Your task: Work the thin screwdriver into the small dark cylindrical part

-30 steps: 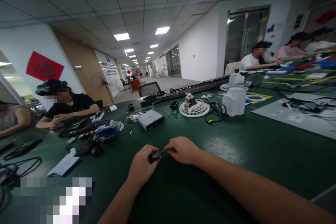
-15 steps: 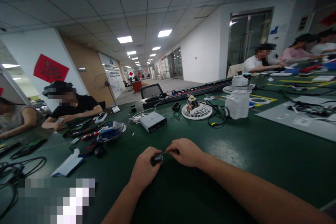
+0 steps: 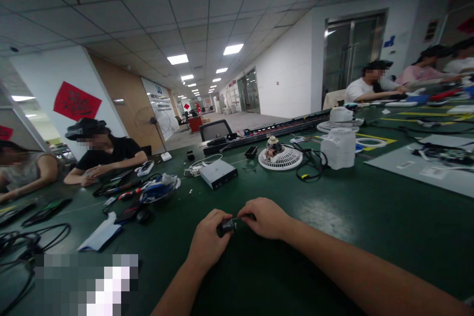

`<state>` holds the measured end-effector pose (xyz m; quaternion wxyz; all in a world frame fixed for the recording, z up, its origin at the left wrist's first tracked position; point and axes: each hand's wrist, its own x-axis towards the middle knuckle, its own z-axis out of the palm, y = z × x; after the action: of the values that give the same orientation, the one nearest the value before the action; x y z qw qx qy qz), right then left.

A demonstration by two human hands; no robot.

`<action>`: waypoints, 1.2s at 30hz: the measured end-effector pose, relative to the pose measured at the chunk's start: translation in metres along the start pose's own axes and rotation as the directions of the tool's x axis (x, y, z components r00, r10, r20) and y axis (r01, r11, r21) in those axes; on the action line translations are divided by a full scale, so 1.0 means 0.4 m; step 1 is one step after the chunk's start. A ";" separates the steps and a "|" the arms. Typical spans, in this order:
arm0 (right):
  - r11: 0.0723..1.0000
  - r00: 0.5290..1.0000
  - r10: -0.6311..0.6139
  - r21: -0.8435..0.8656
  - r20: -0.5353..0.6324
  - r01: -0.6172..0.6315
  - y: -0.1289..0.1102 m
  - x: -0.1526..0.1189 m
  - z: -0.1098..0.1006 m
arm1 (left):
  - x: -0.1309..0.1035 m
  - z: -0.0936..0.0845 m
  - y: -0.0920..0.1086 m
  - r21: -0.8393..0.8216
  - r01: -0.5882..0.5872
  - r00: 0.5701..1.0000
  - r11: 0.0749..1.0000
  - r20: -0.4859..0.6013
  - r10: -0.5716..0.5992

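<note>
Low in the middle of the head view, my left hand grips a small dark cylindrical part between thumb and fingers, above the green table. My right hand is just to its right, with thumb and fingertips pinched together close to the end of the part. Something thin shows between the two hands, too small to make out. Beyond my hands lie a silver disc drive and a white fan grille with a motor on it.
A white housing and a black cable are at the right. Tools, a blue cloth and cables lie left. A grey board carries electronics. People sit at both sides of the table.
The whole view has shifted slightly, so hands and objects appear a little further right. The dark part is turned a little, and my right fingertips remain close to it.
</note>
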<state>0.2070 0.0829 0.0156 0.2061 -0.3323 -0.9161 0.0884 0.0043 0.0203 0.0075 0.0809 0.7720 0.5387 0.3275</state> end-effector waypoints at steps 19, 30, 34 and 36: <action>0.956 0.956 0.292 -0.032 0.004 -0.292 -0.003 0.007 -0.003 | 0.005 -0.001 -0.018 0.058 0.121 0.991 0.991 -0.066 -0.117; 0.983 0.980 0.151 0.089 0.129 -0.163 -0.019 0.003 0.023 | 0.004 0.005 -0.029 0.068 0.185 0.982 0.980 -0.049 -0.182; 0.978 0.984 0.162 0.122 0.073 -0.170 -0.016 0.003 0.009 | 0.004 0.003 -0.023 0.046 0.190 0.982 0.981 -0.019 -0.189; 0.976 0.986 0.165 0.140 0.035 -0.168 -0.014 0.004 0.005 | 0.002 0.002 -0.017 0.036 0.178 0.984 0.983 -0.002 -0.178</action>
<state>0.2017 0.0798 0.0158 0.2106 -0.3911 -0.8788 0.1744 -0.0004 0.0242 0.0039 0.0961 0.7224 0.6112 0.3087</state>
